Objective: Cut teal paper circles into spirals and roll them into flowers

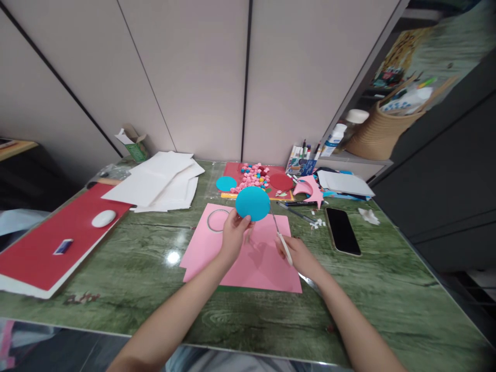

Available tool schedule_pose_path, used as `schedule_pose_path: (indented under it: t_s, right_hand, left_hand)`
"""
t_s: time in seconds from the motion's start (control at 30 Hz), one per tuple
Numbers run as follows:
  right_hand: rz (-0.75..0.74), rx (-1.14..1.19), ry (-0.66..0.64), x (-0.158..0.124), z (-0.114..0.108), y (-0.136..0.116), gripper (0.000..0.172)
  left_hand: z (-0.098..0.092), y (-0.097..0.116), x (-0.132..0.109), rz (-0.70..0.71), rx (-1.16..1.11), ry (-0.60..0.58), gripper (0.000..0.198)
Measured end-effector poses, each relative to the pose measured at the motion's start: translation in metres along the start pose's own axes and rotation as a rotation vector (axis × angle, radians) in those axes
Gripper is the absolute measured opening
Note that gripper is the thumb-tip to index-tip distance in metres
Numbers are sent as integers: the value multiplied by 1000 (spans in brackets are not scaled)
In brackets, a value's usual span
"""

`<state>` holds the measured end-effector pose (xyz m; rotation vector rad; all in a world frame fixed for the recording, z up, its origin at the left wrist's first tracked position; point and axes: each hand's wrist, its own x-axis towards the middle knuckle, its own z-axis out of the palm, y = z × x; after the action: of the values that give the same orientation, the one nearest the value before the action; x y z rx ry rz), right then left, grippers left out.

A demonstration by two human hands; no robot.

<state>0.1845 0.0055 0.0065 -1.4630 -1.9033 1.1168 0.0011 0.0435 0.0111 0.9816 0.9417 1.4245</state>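
Raised over the table, a blue paper circle (252, 203) is pinched at its lower edge by my left hand (233, 233). My right hand (295, 253) is closed around the white handle of a pair of scissors (285, 249). The blades point up beside the circle's right edge; I cannot tell whether they touch it. Beneath both hands lie pink paper sheets (267, 274), with a grey ring (217, 220) resting on their upper left part.
Behind are a second blue circle (226, 183), a red circle (281, 181), pink pompoms (253, 176) and pink scraps (310, 189). A phone (343, 231) lies right. Left are white sheets (155, 178) and a red board (42, 243) bearing a white mouse (104, 218).
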Motion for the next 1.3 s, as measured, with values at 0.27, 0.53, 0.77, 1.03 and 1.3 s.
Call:
schedule_pose_path:
  t_s: [0.27, 0.53, 0.77, 1.03, 1.3]
  right_hand:
    - [2, 23, -9, 0, 2, 0, 34]
    - [2, 33, 7, 0, 2, 0, 35]
    - [14, 39, 25, 1, 1, 0, 36]
    - [11, 31, 19, 2, 2, -1, 41]
    - [2, 38, 3, 1, 1, -2, 41]
  left_hand:
    - [1, -1, 0, 25, -4, 2, 18]
    - [1, -1, -1, 5, 65, -8, 20]
    - [4, 3, -3, -12, 94, -10, 22]
    - [7, 8, -4, -29, 71, 30, 21]
    - [3, 4, -2, 27, 108, 23, 16]
